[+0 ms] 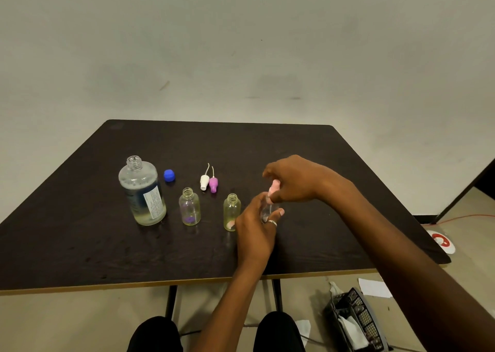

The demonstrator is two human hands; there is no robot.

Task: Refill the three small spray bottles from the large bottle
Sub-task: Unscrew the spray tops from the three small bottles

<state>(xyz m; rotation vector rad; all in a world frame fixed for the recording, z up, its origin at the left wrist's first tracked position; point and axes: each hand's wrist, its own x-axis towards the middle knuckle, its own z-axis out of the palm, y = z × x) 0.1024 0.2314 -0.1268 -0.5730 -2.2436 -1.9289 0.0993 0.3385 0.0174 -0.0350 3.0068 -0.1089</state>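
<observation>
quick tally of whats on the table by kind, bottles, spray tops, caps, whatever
large bottle: 1
small bottles: 3, one gripped by the left hand
spray tops: 3, the pink one pinched by the right hand
blue cap: 1
total: 8

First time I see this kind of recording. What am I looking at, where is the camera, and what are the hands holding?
No machine: a camera on a person's head looks down at their bare hands. The left hand grips a small clear bottle; the right hand pinches a pink spray top at its neck. On the dark table stand an open large bottle and two open small bottles; a blue cap, a white spray top and a purple spray top lie behind them.
</observation>
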